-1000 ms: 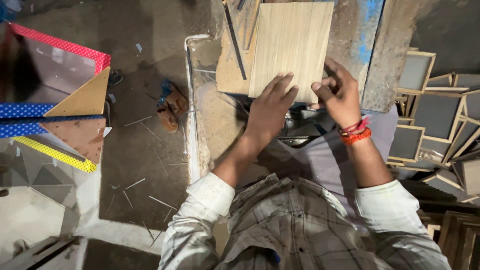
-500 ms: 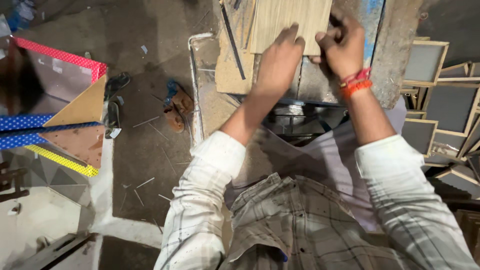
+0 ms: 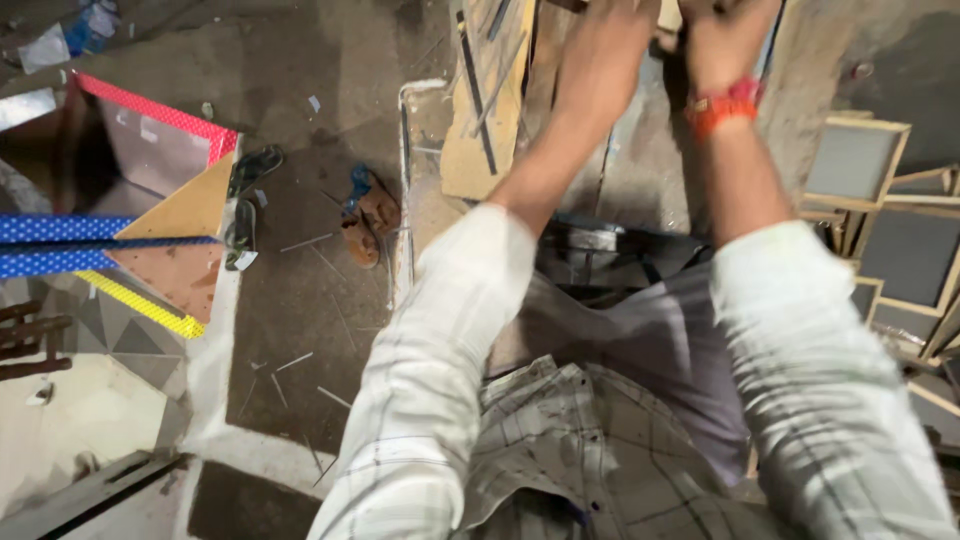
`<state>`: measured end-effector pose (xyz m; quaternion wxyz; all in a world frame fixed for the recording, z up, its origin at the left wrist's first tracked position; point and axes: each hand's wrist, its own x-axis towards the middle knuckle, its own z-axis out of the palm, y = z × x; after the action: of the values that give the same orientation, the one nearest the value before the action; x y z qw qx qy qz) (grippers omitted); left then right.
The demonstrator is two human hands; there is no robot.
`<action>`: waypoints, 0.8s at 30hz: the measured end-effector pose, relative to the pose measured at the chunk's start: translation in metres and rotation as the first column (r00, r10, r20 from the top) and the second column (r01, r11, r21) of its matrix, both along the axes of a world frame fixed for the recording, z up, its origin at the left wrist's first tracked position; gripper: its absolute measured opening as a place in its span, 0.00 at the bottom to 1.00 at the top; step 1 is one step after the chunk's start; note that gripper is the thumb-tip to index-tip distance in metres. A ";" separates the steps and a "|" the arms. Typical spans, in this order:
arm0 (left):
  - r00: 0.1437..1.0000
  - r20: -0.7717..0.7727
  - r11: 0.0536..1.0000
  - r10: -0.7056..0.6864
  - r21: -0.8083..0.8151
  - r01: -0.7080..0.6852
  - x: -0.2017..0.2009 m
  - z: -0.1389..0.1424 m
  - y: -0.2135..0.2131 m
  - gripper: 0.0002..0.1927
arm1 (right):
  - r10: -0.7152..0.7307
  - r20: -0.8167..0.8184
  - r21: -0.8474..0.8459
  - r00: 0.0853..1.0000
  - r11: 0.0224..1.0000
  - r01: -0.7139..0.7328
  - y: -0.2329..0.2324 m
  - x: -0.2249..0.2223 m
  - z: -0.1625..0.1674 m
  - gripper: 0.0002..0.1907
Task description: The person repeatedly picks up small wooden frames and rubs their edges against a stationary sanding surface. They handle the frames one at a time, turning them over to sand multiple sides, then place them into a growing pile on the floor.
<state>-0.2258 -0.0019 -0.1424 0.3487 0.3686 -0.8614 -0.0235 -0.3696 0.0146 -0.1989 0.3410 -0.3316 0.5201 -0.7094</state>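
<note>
Left hand (image 3: 610, 40): at the top edge of the view, blurred by motion, lying on or just over the pale wooden board (image 3: 655, 12). Its grip cannot be made out; the fingers run out of frame. Right hand (image 3: 725, 35): alongside, also cut by the top edge, with a red thread band (image 3: 728, 105) on the wrist. Its grip cannot be told either.

Change noted: a second ago both hands sat well inside the view, the left flat on the broad face of the board and the right at its near right corner. Half a second ago they were higher. Now hands and board have travelled to the top margin, and only a sliver of the board shows between the hands. Both forearms are at fuller stretch, and the white sleeves (image 3: 440, 350) fill the lower half of the view. Judgement: the board is being pushed or carried away from the body along the bench (image 3: 640, 170), or the head has tipped down; the blur does not allow a firmer finding.

Surroundings: a second plywood offcut (image 3: 485, 120) with a dark strip across it lies on the left part of the bench, unmoved. Sandals (image 3: 370, 215) rest on the floor (image 3: 300, 300) left of the bench, among scattered thin slivers. A triangular plywood piece (image 3: 185, 210) with blue and yellow dotted edging stands far left. Stacked wooden frames (image 3: 865, 165) lie at the right.
</note>
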 end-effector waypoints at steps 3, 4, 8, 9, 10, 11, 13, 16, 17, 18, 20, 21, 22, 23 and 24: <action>0.956 -0.272 0.992 -0.111 0.024 0.122 0.015 0.006 0.063 0.08 | -0.015 0.057 -0.179 0.998 0.984 0.025 0.048 -0.004 0.001 0.32; 0.905 -0.423 0.879 0.046 0.447 0.164 0.016 0.008 0.084 0.13 | 0.003 0.095 -0.202 0.995 0.979 0.016 0.068 -0.006 0.002 0.34; 0.615 -0.748 0.545 0.247 0.633 0.550 0.028 0.009 0.136 0.22 | -0.022 0.304 -0.038 0.952 0.999 0.035 0.151 0.015 -0.008 0.50; 0.681 -0.696 0.565 0.230 0.665 0.488 0.034 0.008 0.142 0.19 | -0.022 0.247 -0.023 0.969 0.999 0.029 0.164 0.011 -0.009 0.53; 0.741 -0.639 0.594 0.206 0.683 0.425 0.040 0.006 0.143 0.16 | -0.019 0.188 -0.021 0.982 1.000 0.023 0.173 0.005 -0.009 0.56; 0.797 -0.576 0.623 0.182 0.695 0.360 0.048 0.003 0.145 0.15 | -0.061 0.204 -0.063 0.977 0.995 0.075 0.178 -0.011 -0.008 0.56; 0.798 -0.597 0.724 0.080 0.586 0.365 0.069 -0.002 0.148 0.14 | -0.066 0.146 -0.106 0.987 0.991 0.082 0.190 -0.050 -0.001 0.53; 0.854 -0.488 0.695 0.178 0.677 0.242 0.093 -0.006 0.152 0.13 | 0.044 -0.123 -0.006 0.991 0.999 -0.045 0.209 -0.082 0.008 0.42; 0.872 -0.418 0.642 0.254 0.747 0.171 0.101 -0.006 0.155 0.13 | 0.101 -0.235 0.103 0.967 0.992 -0.079 0.218 -0.081 0.009 0.38; 0.893 -0.390 0.777 0.224 0.625 0.078 0.108 -0.005 0.158 0.15 | 0.140 -0.284 0.163 0.949 0.982 -0.097 0.220 -0.076 0.009 0.35; 0.932 -0.313 0.951 0.182 0.296 -0.086 0.117 -0.001 0.161 0.21 | 0.196 -0.323 0.232 0.926 0.965 -0.123 0.221 -0.058 0.009 0.32; 0.963 -0.261 0.960 0.072 0.280 0.005 0.118 0.000 0.163 0.20 | 0.208 -0.312 0.246 0.927 0.960 -0.132 0.219 -0.048 0.009 0.31; 0.978 -0.207 0.957 -0.040 0.272 0.097 0.117 0.000 0.164 0.19 | 0.218 -0.288 0.281 0.933 0.950 -0.135 0.215 -0.041 0.009 0.31; 0.977 -0.149 0.944 -0.154 0.270 0.190 0.116 0.000 0.164 0.19 | 0.227 -0.261 0.316 0.938 0.939 -0.139 0.206 -0.033 0.008 0.30; 0.980 -0.105 0.954 -0.167 0.234 0.188 0.112 -0.002 0.165 0.18 | 0.233 -0.236 0.349 0.943 0.926 -0.141 0.198 -0.028 0.007 0.30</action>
<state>-0.1136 0.1626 -0.1443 0.3335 0.3284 -0.8661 -0.1757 -0.3979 0.2125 -0.1915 0.3829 -0.4134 0.6384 -0.5243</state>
